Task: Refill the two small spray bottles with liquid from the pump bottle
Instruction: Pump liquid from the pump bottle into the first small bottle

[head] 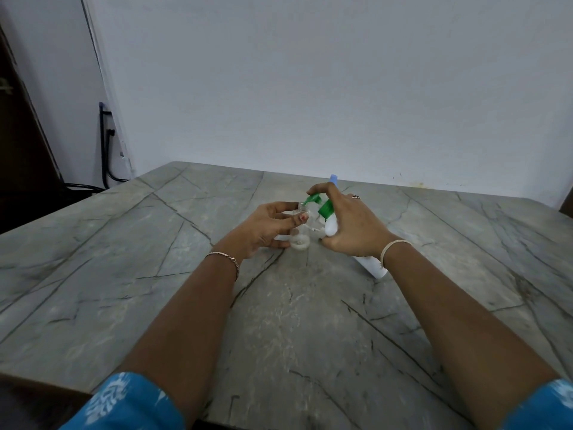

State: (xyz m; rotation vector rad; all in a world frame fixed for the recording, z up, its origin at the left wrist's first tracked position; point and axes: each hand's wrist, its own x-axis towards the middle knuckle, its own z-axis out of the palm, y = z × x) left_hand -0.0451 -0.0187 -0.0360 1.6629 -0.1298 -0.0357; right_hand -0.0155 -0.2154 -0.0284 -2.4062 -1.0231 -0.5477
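A small clear spray bottle (300, 235) stands uncapped on the grey stone table (186, 274), and my left hand (269, 225) holds it by the neck between thumb and fingers. My right hand (350, 225) grips a white pump bottle (331, 226) with a green pump head (316, 202), tilted left. Its index finger rests on the pump top, and the nozzle sits at the small bottle's mouth. A blue-capped bottle (334, 179) pokes up behind my right hand, mostly hidden.
The white base of the pump bottle (373, 265) shows under my right wrist. A small white part (314, 228) lies between the bottles. The table's far edge meets a plain wall; black cables (107, 156) hang at the left corner.
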